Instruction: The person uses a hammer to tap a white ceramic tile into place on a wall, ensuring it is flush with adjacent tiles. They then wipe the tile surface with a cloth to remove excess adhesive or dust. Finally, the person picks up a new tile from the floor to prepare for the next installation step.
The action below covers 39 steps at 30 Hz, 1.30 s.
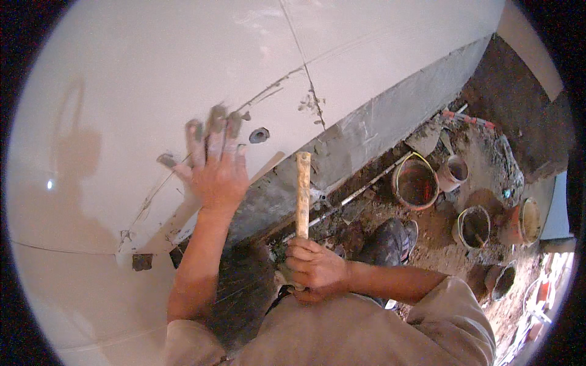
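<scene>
My left hand (217, 174) lies against the large pale tiles (146, 110), its fingers spread and their tips coated with grey mortar. Just right of its fingertips is a small round hole (259, 135) in a tile. My right hand (316, 268) is wrapped round a wooden-handled tool (303, 195), held in front of my body with the worn handle pointing up and away. The tool's other end is mostly hidden by the hand, so its kind does not show. Mortar smears run along the tile joints near my left hand.
Below the tiles runs a grey cement strip (366, 131). A thin pale rod (372, 186) lies along its foot. On the dirt floor at right stand several buckets, among them one with a yellow rim (398, 189). A dark square cutout (142, 262) is at lower left.
</scene>
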Each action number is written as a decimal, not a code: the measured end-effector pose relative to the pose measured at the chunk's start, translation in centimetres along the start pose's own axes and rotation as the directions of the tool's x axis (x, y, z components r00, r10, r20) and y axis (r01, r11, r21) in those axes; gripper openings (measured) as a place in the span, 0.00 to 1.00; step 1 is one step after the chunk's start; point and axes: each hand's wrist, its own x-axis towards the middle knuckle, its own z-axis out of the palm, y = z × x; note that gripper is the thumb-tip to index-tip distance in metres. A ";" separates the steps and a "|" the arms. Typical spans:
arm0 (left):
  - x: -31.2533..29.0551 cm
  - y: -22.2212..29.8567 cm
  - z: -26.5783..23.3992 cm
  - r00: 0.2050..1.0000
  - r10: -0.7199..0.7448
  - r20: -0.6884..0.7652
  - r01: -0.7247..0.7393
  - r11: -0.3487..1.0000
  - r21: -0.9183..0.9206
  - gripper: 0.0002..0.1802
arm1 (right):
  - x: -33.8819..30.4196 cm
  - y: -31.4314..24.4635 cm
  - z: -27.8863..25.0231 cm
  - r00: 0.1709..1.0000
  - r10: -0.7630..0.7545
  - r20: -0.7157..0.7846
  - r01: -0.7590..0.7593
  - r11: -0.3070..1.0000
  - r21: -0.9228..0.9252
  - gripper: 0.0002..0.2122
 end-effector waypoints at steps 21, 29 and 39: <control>-1.5 -1.6 2.9 0.963 0.082 -0.257 -0.040 0.986 0.163 0.28 | 0.8 3.0 0.5 0.997 -0.073 0.014 0.074 0.995 -0.065 0.17; -1.7 -1.5 3.0 0.972 0.040 -0.229 -0.008 0.990 0.139 0.27 | 1.1 3.0 -0.9 0.982 -0.150 -0.116 0.161 0.983 0.091 0.17; -1.8 -1.3 2.9 0.972 0.069 -0.224 -0.048 0.994 0.098 0.24 | 0.8 3.4 -0.8 0.981 -0.152 -0.117 0.152 0.988 -0.007 0.25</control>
